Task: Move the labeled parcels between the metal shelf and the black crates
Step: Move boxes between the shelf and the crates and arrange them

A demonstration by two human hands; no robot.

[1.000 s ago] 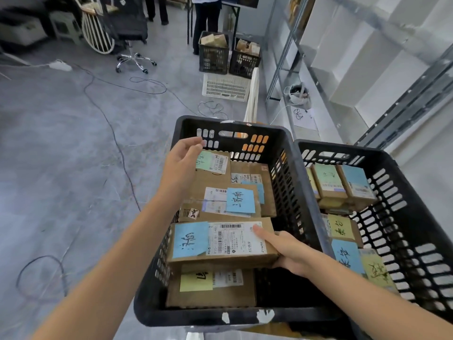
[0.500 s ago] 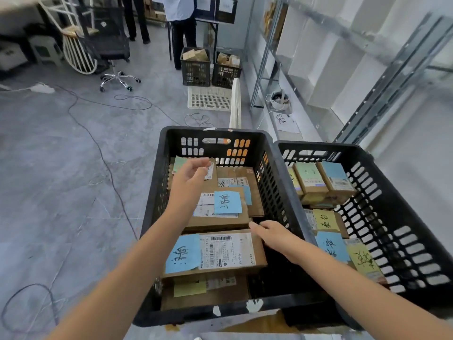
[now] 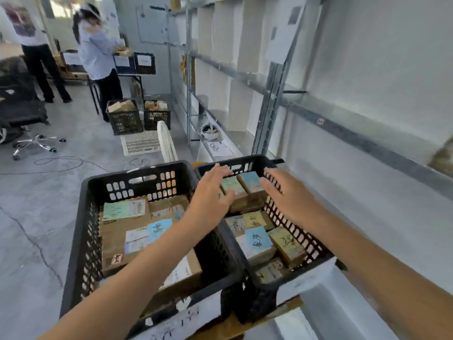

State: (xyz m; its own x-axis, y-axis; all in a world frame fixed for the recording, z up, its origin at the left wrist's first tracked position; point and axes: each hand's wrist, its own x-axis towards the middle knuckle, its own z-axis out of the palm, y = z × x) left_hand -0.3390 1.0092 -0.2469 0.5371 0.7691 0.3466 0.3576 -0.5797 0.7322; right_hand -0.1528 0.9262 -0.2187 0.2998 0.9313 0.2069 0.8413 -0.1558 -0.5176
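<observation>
In the head view both hands are stretched out over the far end of the right crate, which stands just beside the metal shelf. The left hand has its fingers straight and a little spread, and it holds nothing. Its thumb lies at the edge of the green-labelled parcel, but the blur does not let me tell whether it touches. The right hand is also flat, with the fingers wide and relaxed. It is empty and sits above the perforated wall of this crate, just beside the blue-labelled parcel. These two small parcels sit side by side on top of other boxes, between the two hands. Nearer in the same crate lie a yellow-labelled parcel, a white parcel with a blue note and an olive-labelled parcel, close together. The left crate stands against the right crate and holds larger flat cardboard parcels: a big box with a green label at the far end, and a box with a blue note in the middle. Farther away on the floor stand two more black crates filled with cardboard, near a white basket, and two persons stand behind them.
</observation>
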